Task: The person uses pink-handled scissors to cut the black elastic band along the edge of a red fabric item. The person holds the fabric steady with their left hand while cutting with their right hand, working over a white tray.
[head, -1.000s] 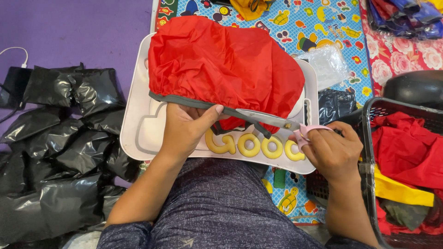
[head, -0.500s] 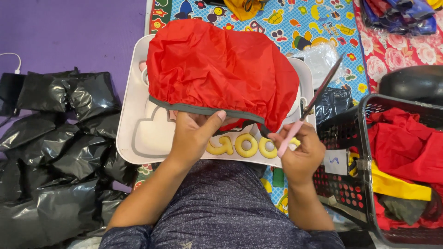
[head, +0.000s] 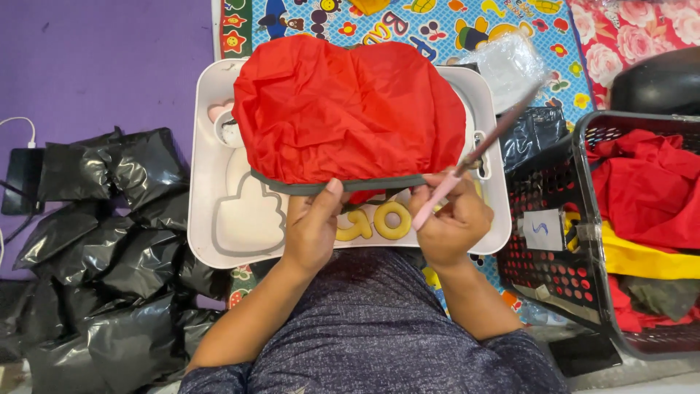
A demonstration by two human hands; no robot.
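Red fabric pouch [head: 350, 109] lies on white tray [head: 208, 182], grey hem toward body. Left hand [head: 313, 226] grip pinches hem. Right hand [head: 452, 219] grip closed on pink stick [head: 474, 157], long axis slanting up-right, just beside hem.

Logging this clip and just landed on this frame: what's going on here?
A person sits over a white tray with a red fabric piece spread on it. The left hand pinches the fabric's grey hem, and the right hand holds a thin pink stick-like tool at that edge. Black plastic bags lie to the left; a black basket of red cloth sits to the right.
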